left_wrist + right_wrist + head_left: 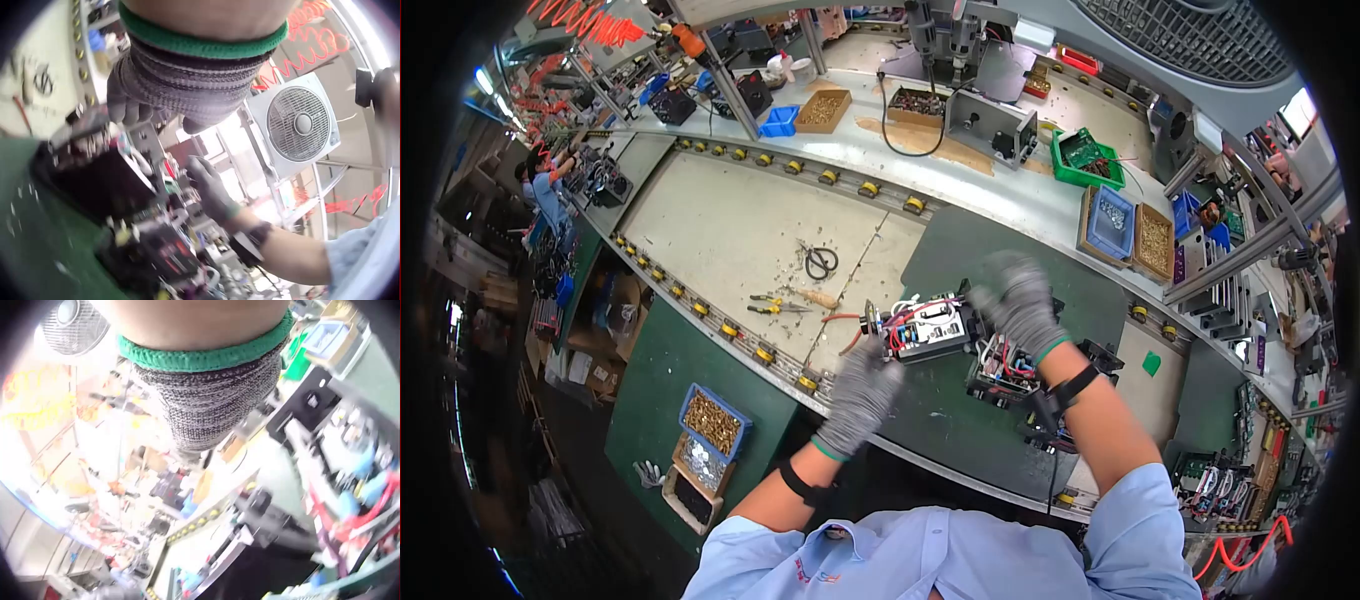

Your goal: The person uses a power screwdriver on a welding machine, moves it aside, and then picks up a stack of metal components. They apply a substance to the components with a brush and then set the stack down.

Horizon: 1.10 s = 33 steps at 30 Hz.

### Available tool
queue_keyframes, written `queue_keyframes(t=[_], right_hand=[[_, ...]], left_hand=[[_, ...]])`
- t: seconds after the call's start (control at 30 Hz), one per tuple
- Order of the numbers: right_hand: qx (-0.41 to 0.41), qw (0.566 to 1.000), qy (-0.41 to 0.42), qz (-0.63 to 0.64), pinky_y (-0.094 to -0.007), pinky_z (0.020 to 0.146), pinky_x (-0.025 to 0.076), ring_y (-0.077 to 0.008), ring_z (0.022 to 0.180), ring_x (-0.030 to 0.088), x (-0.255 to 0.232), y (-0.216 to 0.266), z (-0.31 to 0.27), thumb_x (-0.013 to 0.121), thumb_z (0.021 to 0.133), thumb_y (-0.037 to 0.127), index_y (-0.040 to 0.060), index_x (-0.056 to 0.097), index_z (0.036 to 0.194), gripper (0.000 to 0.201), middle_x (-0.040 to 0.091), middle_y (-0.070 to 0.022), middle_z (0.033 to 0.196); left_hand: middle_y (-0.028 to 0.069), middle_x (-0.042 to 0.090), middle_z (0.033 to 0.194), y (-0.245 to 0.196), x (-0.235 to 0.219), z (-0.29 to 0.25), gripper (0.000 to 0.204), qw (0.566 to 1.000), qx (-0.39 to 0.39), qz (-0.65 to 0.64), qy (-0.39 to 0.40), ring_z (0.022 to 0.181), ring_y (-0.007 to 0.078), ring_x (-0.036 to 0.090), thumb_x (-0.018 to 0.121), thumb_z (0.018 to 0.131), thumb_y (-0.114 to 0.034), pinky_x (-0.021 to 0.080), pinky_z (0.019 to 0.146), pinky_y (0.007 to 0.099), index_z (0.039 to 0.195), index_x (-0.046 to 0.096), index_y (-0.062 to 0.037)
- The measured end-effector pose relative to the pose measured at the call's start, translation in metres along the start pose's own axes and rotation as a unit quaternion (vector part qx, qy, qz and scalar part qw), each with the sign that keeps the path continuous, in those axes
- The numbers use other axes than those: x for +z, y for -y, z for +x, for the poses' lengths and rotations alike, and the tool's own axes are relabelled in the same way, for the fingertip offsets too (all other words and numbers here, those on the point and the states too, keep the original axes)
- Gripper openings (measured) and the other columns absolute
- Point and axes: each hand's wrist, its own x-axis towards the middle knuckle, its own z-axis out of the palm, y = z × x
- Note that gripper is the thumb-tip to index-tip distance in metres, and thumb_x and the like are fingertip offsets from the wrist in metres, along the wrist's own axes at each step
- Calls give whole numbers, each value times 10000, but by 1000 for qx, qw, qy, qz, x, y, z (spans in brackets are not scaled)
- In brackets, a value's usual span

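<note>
Grey knitted gloves with green cuffs cover both hands. In the head view, a boxy electrical unit (930, 328) with a white top plate and red wires lies on the dark green board (960, 240). My left hand (862, 392) is at its near left corner, fingertips right by the end panel; whether they grip it I cannot tell. My right hand (1022, 305), blurred, is spread over the unit's right end and beside a second wired unit (1002, 368). Nothing shows in its fingers. The left wrist view shows the first unit's dark side (103, 184) below the left fingers.
Pliers (778, 304) and a coiled black cable (821, 263) lie on the pale line surface left of the board. Small-part boxes (712, 420) stand at lower left. A green tray (1086, 158) and a blue bin (1110, 222) stand on the rear shelf. A fan (1190, 40) hangs overhead.
</note>
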Motion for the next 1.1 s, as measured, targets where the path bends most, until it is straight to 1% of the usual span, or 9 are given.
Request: queue_keyframes(t=[0.1,0.17,0.3,0.57,0.63,0.67,0.77,1.03,1.1], right_hand=[[188,982,-17,-27,-456,1030,461,-385,1170,602,8,-83,-26,648,896,540,52,637,1262,610,653,-230,1203],[233,972,32,19,-462,1007,472,-390,1135,619,6,-87,-39,642,903,541,56,651,1227,583,661,-238,1168],[269,957,103,22,-474,955,496,-399,1074,650,-19,-51,-46,641,905,566,71,684,1138,549,672,-260,1129],[331,921,140,152,-452,939,497,-410,1057,656,-32,-7,-133,659,901,559,-45,659,1047,621,688,-284,1073],[352,884,203,229,-441,952,495,-405,1081,652,-17,-8,-160,666,901,540,-56,659,1040,612,685,-295,1095],[337,889,229,207,-440,952,502,-408,1081,648,-32,13,-160,685,890,512,-53,660,1074,595,665,-296,1116],[-16,984,169,-48,-478,1083,423,-410,1276,526,-30,58,-160,795,749,505,-33,548,1336,834,549,-259,1343],[-112,968,185,-131,-567,1185,267,-381,1349,438,49,87,-146,858,640,506,42,482,1401,968,505,-197,1388],[-115,963,208,-131,-562,1176,287,-365,1318,470,50,83,-148,868,628,492,52,483,1412,978,534,-179,1357]], left_hand=[[102,602,1134,-17,72,-32,717,915,-261,-223,211,1061,184,590,744,895,-469,558,880,366,1355,506,27],[78,618,1117,-21,118,-24,648,847,-343,-331,235,940,169,607,757,872,-516,559,815,322,1257,590,-22],[68,647,1083,-12,168,0,533,822,-369,-410,142,820,166,625,781,863,-472,561,719,302,1170,641,-60],[56,715,903,-7,101,-20,398,928,-254,-271,25,779,195,707,834,812,-337,572,611,352,1006,692,-20],[107,723,1003,-22,42,-4,602,962,-225,-65,140,755,220,711,846,773,-372,576,661,336,1179,633,20],[176,680,1182,71,65,24,791,950,-263,42,161,917,266,717,832,753,-447,569,827,347,1333,563,17],[220,626,1279,-6,58,-5,829,936,-159,313,-15,1120,323,656,803,758,-499,514,974,385,1378,556,-8],[217,601,1324,24,63,-6,746,956,-177,235,-13,1249,357,579,755,812,-358,463,1054,426,1435,495,-40],[241,592,1330,32,59,-9,720,966,-62,250,-28,1246,377,576,741,823,-296,458,1060,426,1436,478,-24]])
